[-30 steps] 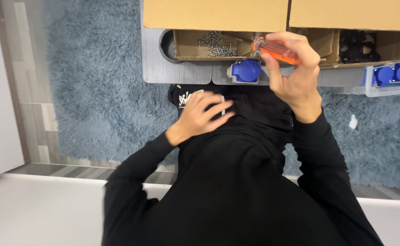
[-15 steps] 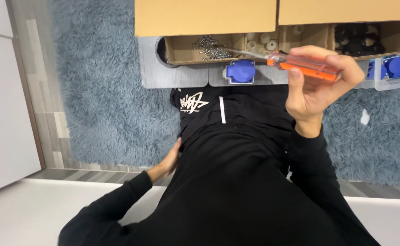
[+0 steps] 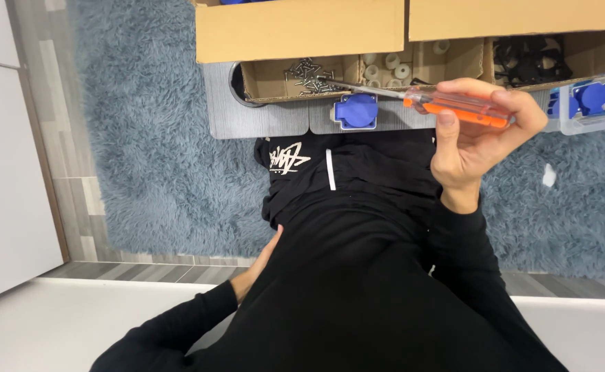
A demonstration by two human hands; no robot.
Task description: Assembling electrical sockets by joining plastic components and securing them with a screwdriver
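My right hand grips an orange-handled screwdriver, held level with its metal shaft pointing left toward a cardboard compartment of small screws. A blue socket piece lies on the grey mat just below the shaft's tip. My left hand is tucked against the side of my black clothing, only partly visible, holding nothing that I can see.
Open cardboard boxes line the top edge, with white rings and black parts in compartments. A clear tray with blue socket pieces sits at right. A shaggy blue-grey rug covers the floor; a white cabinet stands left.
My left hand has dropped from my chest down to my side. My right hand has turned the screwdriver level and shifted it right.
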